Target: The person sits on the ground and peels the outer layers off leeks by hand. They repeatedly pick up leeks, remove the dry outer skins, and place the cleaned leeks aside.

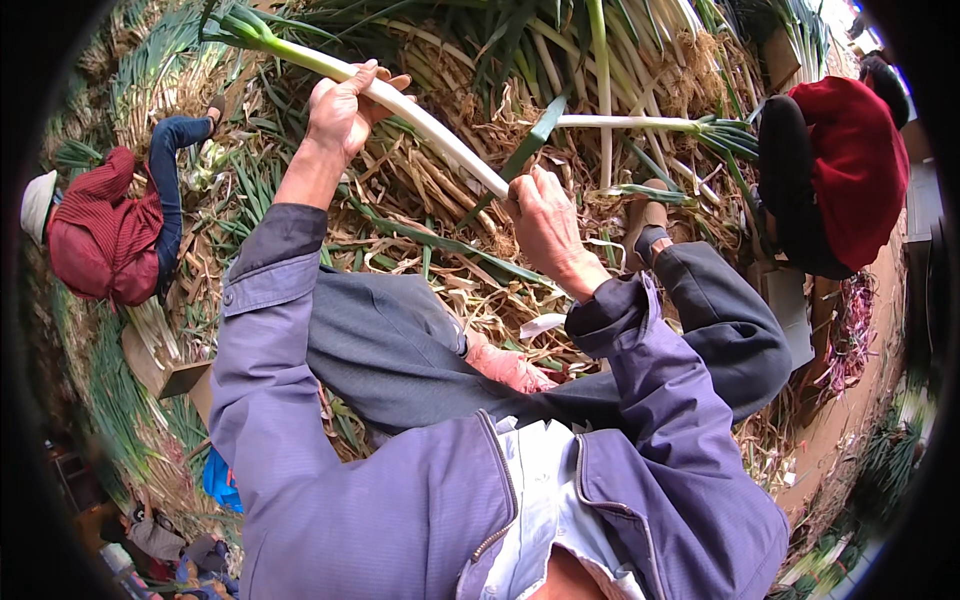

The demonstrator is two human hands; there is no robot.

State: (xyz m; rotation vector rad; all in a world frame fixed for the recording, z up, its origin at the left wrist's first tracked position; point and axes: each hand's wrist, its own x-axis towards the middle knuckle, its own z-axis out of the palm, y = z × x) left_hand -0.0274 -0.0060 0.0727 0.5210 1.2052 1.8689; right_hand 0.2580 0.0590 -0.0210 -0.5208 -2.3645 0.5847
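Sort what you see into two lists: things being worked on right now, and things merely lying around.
In hand:
- long white leek, held at both ends
- left hand, gripping near the green top
- right hand, gripping the root end

Lying about:
- another leek on the ground
- heap of dry peelings
- pink glove on the lap

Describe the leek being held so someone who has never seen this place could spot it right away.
Start at the big heap of leeks and dry husks filling the ground ahead. Above it, one long leek is lifted clear, gripped by the left hand near its green leaves and the right hand at its root end. Unlike its neighbours, its stalk is clean, bare white.
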